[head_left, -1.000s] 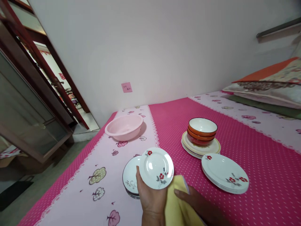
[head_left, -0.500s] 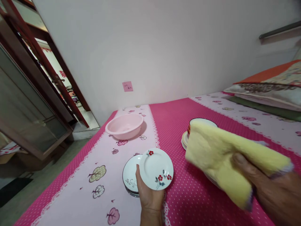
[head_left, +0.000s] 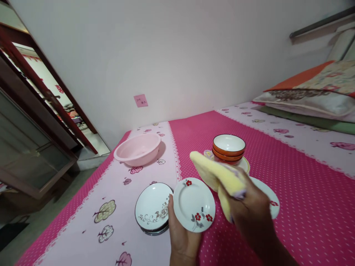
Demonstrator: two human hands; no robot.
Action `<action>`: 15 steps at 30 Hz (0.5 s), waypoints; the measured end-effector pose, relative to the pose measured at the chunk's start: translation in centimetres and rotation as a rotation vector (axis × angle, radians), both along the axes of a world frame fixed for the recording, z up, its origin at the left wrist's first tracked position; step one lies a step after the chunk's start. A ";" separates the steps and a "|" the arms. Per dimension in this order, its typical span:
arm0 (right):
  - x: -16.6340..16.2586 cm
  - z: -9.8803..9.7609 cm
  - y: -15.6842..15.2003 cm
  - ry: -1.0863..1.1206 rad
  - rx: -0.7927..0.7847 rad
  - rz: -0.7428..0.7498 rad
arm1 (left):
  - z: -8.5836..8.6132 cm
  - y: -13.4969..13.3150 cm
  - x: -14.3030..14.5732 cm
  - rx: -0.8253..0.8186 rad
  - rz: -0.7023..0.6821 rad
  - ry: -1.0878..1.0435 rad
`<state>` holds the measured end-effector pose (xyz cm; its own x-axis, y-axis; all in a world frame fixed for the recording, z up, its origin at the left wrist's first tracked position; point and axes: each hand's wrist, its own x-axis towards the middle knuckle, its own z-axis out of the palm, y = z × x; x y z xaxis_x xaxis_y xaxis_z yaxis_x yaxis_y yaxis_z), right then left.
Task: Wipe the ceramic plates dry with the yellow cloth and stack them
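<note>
head view | left hand (head_left: 183, 235): fingers gripping flowered plate (head_left: 194, 203), not yet set down | right hand (head_left: 251, 208): fingers bunched round yellow cloth (head_left: 217, 174) | bowls (head_left: 229, 146) already stacked

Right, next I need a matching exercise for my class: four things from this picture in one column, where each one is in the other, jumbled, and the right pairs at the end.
Things:
1. Yellow cloth
2. Pink basin
3. Orange-sided bowls
4. Small flowered plate

Places:
A. Stacked on top of a yellow-rimmed plate
B. Held in the left hand
C. Held in the right hand
D. Resting on the pale tree-printed strip of the cover

Right pairs: 1-C, 2-D, 3-A, 4-B
</note>
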<state>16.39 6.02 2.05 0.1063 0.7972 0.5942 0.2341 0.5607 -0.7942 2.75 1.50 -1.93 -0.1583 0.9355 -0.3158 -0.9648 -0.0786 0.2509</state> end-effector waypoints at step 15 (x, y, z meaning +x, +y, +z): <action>-3.6 -1.0 -2.7 -0.206 -0.080 0.744 | -0.1 0.1 0.2 -0.020 0.185 -0.049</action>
